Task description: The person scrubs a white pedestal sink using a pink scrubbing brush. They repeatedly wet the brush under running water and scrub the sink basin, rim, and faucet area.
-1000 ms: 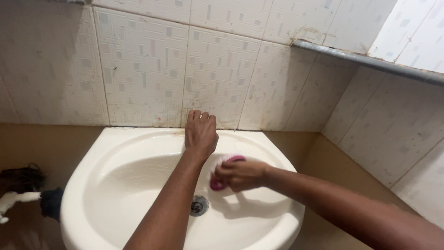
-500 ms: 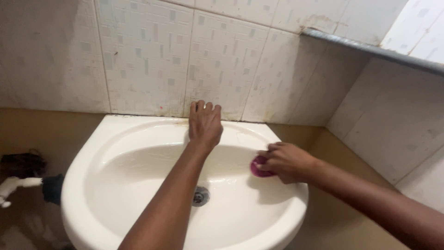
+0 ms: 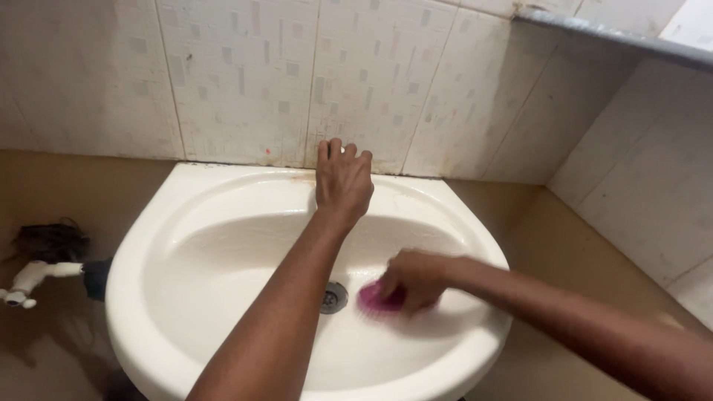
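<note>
A white oval wash basin (image 3: 186, 223) hangs on a tiled wall. My left hand (image 3: 343, 182) rests flat on the basin's back rim against the tiles, fingers together, holding nothing. My right hand (image 3: 416, 276) is inside the bowl, closed around a pink scrub brush (image 3: 375, 298) pressed to the bowl's surface just right of the metal drain (image 3: 334, 295). The brush is partly hidden by my fingers and blurred.
A white tap (image 3: 30, 281) with a dark fitting sticks out at the left, below a dark bundle (image 3: 52, 241). Pale patterned tiles (image 3: 238, 82) cover the wall behind, a grey ledge (image 3: 616, 33) runs along the upper right, and a tan band lies below the tiles.
My right hand has carried the brush from the bowl's right wall down toward the drain. The left hand has stayed on the back rim. The camera has tilted down slightly.
</note>
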